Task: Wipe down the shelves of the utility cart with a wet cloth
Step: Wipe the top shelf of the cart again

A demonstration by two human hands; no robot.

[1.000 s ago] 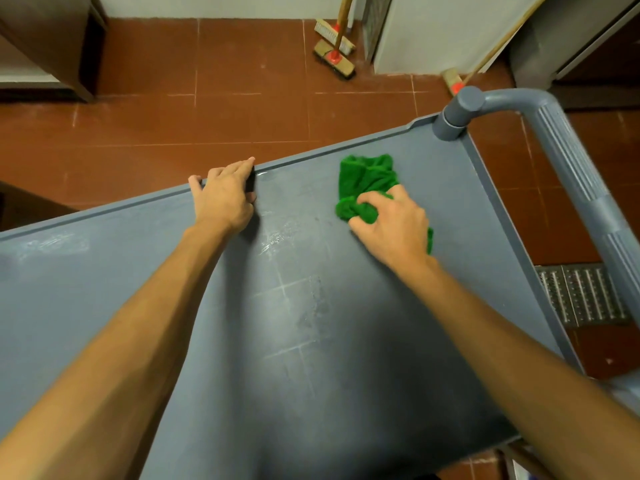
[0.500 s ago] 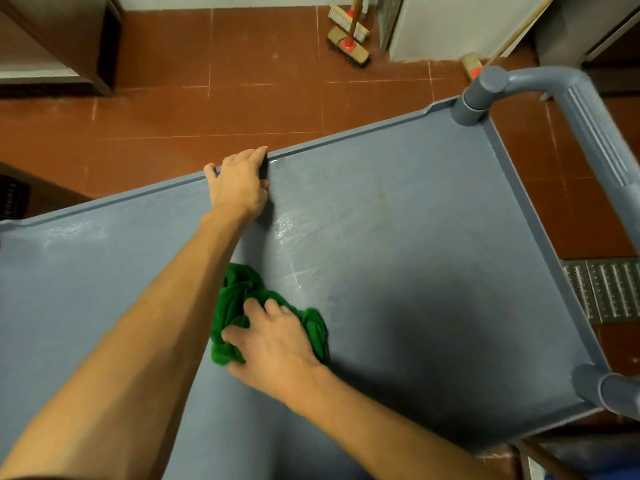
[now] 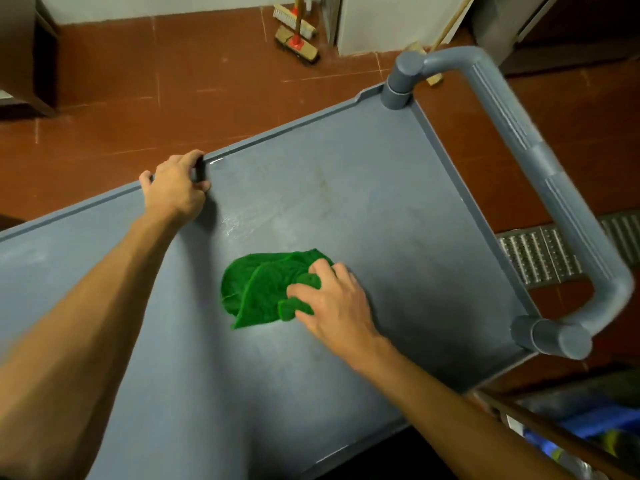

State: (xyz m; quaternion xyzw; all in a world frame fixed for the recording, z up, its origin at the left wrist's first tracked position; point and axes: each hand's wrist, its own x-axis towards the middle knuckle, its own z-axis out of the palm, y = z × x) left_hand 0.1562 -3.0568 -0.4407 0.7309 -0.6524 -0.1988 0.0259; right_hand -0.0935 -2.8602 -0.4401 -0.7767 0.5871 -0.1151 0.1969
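Bright green cloth [image 3: 258, 291], crumpled and folded, mid top shelf [image 3: 381, 209] of grey cart, bunched in right hand [image 3: 332, 306] fingers, left hand [image 3: 176, 192] curled over far rim, wet streaks nearby.

One head-worn view looks steeply down and forward, close over the cart's top shelf [image 3: 381, 202], with tiled floor [image 3: 138, 109] beyond its far edge.

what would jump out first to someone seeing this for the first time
The bright green cloth stands out, bunched mid-shelf on the grey cart top, gripped by the right hand. The left hand holds the shelf's far rim. The thick grey handle loops round the cart's right end.
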